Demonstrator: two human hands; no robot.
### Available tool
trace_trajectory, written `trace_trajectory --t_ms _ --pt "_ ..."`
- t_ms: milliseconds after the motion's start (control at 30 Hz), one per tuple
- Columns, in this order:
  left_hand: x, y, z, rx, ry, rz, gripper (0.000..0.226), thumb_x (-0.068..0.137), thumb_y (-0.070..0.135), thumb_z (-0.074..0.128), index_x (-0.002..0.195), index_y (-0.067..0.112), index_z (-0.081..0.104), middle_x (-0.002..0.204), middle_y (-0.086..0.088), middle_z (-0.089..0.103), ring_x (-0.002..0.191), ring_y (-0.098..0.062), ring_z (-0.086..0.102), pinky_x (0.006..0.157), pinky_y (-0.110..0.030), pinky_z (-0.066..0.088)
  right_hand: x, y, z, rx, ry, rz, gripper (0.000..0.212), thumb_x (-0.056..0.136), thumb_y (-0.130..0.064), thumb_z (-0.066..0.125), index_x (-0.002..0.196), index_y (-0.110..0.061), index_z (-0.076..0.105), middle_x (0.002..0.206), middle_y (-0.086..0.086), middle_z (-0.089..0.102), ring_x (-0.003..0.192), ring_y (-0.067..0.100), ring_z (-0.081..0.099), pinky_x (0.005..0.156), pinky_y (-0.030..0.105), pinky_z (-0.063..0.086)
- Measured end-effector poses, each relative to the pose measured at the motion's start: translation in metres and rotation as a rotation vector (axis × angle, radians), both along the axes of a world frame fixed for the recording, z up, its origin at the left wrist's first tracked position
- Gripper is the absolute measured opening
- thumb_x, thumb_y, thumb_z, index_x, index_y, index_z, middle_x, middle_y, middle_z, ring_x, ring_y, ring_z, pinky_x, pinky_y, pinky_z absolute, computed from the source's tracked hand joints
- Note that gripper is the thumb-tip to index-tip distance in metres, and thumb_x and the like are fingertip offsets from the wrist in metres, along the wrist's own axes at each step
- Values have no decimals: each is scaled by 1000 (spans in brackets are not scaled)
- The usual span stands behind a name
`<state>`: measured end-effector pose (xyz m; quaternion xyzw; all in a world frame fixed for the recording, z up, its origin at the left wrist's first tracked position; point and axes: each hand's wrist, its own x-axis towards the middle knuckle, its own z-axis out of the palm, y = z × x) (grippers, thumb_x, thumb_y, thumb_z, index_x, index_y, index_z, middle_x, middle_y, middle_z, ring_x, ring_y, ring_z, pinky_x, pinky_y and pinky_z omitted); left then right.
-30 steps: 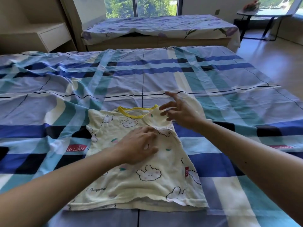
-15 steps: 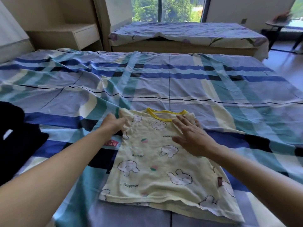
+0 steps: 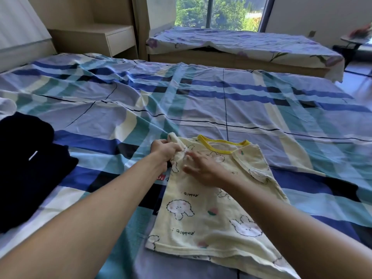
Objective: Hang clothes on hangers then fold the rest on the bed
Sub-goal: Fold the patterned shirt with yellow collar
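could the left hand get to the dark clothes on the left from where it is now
Probably yes: the dark clothes lie on that same side with nothing between, but the left hand grips the sleeve of the yellow shirt and must let go first.

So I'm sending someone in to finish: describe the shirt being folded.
On the plaid bed, toward its near edge, lies a pale yellow T-shirt. Unlike the dark garment left of it, it has rabbit prints and a bright yellow neckband.

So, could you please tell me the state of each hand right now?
Left hand: grips the sleeve of the shirt.
Right hand: open, fingers straight, resting on the shirt.
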<state>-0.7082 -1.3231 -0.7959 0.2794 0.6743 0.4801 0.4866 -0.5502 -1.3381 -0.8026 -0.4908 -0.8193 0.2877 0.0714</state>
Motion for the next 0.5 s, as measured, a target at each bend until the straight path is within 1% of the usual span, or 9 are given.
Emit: trace_trajectory --t_ms 67,100,133,200,267,333,400,433,500 --pt "5 0 0 83 31 -1 43 75 -7 69 114 9 63 103 -12 69 90 -27 69 83 -40 60 5 1 5 -58 187 -88 64 101 -40 56 156 -19 30 156 10 41 141 24 42 110 34 38" --pt "7 1 0 140 101 -8 50 76 -6 68 121 13 59 109 -9 67 95 -25 68 83 -37 59 8 1 9 -78 234 -120 63 101 -38 56 156 -18 32 154 10 44 138 22 45 103 29 39" --pt "9 0 4 208 208 -38 54 78 -5 67 127 17 57 111 -6 65 94 -22 66 79 -32 58 12 1 12 -84 252 -141 63 101 -37 57 156 -17 33 153 9 46 137 21 47 99 26 38" --pt "15 -3 11 364 403 -198 60 79 -2 70 131 25 54 111 -5 64 87 -16 64 66 -19 51 20 1 17 -76 272 -163 62 100 -37 59 154 -16 36 152 10 47 136 22 49 104 29 40" --pt "25 -7 17 453 388 -395 62 81 7 76 135 26 52 113 -1 66 90 -10 64 66 -12 49 31 3 20 -25 282 -183 60 98 -35 63 150 -15 42 145 11 54 132 24 53 108 40 44" --pt "36 -8 17 430 254 -528 53 89 15 72 137 23 51 122 0 65 103 -12 65 76 -21 55 46 6 22 37 272 -216 54 96 -31 65 145 -16 48 135 9 61 122 22 59 102 43 49" --pt "42 -8 10 401 266 -555 38 96 14 62 133 19 55 129 -5 63 112 -17 63 84 -31 57 63 9 25 78 265 -283 50 96 -24 66 143 -15 51 130 6 63 115 18 61 95 35 50" --pt "42 -8 5 403 372 -562 33 98 13 58 131 18 57 130 -4 63 116 -18 62 91 -34 55 72 10 26 107 246 -314 48 96 -20 65 141 -14 52 128 6 63 113 17 60 91 31 47" --pt "39 -10 -5 408 712 -624 37 100 14 52 136 20 56 140 -1 56 130 -18 51 111 -35 42 91 14 23 184 195 -361 44 96 -13 62 139 -14 54 128 7 61 115 18 58 93 28 41"
